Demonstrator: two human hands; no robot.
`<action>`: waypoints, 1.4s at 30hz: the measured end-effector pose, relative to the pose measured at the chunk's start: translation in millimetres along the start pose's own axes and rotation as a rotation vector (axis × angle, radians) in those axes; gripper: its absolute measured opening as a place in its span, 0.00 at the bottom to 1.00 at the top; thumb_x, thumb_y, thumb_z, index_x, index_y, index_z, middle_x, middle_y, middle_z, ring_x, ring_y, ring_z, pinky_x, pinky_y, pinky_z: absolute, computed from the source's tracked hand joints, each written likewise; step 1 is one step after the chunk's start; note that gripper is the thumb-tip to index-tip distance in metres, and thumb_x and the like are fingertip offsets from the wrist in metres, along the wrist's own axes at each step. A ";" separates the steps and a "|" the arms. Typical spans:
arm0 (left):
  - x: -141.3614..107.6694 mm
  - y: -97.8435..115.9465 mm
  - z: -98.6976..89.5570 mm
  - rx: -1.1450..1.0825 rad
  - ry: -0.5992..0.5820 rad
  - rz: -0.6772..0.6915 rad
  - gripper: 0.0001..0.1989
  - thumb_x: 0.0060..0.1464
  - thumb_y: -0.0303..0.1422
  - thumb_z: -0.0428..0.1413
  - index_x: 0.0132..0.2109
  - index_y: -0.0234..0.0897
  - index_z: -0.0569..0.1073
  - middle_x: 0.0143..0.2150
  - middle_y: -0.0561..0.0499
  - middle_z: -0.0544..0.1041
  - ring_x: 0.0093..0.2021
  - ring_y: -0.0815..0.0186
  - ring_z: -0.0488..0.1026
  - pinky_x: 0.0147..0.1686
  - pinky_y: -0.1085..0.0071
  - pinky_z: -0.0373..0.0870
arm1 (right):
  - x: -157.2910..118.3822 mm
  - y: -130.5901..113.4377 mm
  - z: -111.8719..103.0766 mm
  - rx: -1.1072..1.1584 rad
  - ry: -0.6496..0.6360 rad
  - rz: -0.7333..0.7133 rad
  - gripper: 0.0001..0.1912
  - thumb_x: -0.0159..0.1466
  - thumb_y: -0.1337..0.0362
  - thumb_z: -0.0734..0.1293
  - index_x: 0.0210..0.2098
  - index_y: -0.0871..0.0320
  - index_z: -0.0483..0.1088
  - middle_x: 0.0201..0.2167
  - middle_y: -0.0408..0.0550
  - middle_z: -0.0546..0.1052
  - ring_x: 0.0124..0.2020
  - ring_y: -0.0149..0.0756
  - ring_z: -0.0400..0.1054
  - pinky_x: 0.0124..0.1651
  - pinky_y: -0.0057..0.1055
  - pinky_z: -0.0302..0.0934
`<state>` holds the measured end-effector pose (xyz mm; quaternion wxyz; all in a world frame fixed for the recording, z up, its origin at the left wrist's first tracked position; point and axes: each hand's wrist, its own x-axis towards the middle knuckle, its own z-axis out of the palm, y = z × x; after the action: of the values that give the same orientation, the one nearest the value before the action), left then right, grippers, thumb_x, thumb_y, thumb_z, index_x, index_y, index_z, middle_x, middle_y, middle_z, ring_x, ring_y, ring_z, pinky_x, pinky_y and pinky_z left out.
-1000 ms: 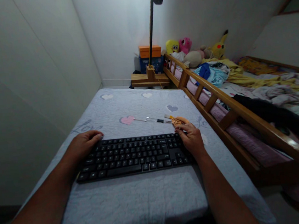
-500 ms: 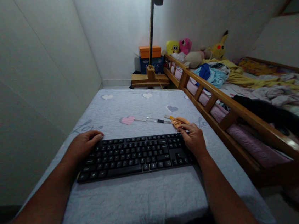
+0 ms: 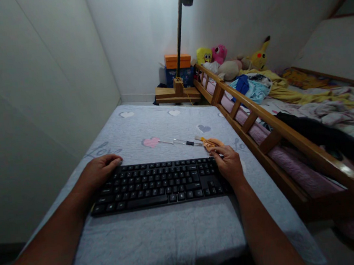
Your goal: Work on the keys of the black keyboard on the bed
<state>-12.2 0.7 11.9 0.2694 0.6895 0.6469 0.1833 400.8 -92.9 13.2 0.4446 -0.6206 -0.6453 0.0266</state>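
A black keyboard (image 3: 160, 184) lies flat across the cloth-covered surface in front of me. My left hand (image 3: 100, 171) is closed around its upper left end, thumb along the edge and the other fingers hidden. At the opposite end my right hand (image 3: 230, 163) grips the upper right corner. Just beyond that hand lies a crumpled orange cloth (image 3: 212, 143), close to my fingertips. A small brush (image 3: 200, 138) with a yellow part pokes out beside the cloth. To its left is a thin wire tool (image 3: 178, 141) with a black section.
The surface has a pale heart-patterned cover (image 3: 175, 234). A wooden bed rail (image 3: 258, 124) runs along the right, with bedding and plush toys (image 3: 219, 54) behind it. At the far end stand a wooden lamp base (image 3: 177, 91) and an orange box (image 3: 177, 60). A white cabinet (image 3: 50, 99) is left.
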 end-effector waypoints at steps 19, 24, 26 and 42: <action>-1.1 1.3 -0.9 0.015 -0.001 -0.007 0.23 0.51 0.50 0.50 0.42 0.38 0.78 0.39 0.50 0.83 0.42 0.56 0.77 0.44 0.66 0.68 | -1.6 0.6 -7.0 -0.068 0.025 0.048 0.09 0.61 0.61 0.65 0.32 0.53 0.79 0.33 0.50 0.81 0.35 0.43 0.72 0.43 0.40 0.66; 0.5 -2.6 -0.2 0.005 -0.004 0.003 0.22 0.52 0.50 0.50 0.42 0.38 0.78 0.39 0.50 0.83 0.43 0.56 0.77 0.44 0.66 0.68 | -1.6 2.8 -4.6 -0.064 0.042 0.040 0.10 0.62 0.60 0.65 0.33 0.53 0.79 0.32 0.50 0.81 0.35 0.44 0.73 0.43 0.41 0.66; 1.2 -3.9 0.0 0.004 -0.004 0.012 0.22 0.53 0.49 0.50 0.42 0.38 0.78 0.40 0.49 0.82 0.43 0.56 0.77 0.45 0.66 0.68 | -1.4 3.3 -3.5 -0.057 0.049 0.036 0.10 0.62 0.60 0.65 0.34 0.53 0.79 0.33 0.51 0.81 0.35 0.44 0.73 0.43 0.41 0.66; -0.4 -1.1 -0.5 0.004 -0.007 0.002 0.23 0.52 0.49 0.50 0.42 0.38 0.78 0.39 0.49 0.82 0.43 0.56 0.77 0.44 0.67 0.67 | -3.0 -1.3 -8.6 -0.056 0.013 0.039 0.10 0.61 0.62 0.65 0.33 0.54 0.79 0.31 0.50 0.80 0.36 0.44 0.73 0.43 0.40 0.66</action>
<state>-13.4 0.4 11.7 0.2702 0.6915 0.6454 0.1797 404.5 -100.1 17.5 0.4306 -0.6456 -0.6305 0.0130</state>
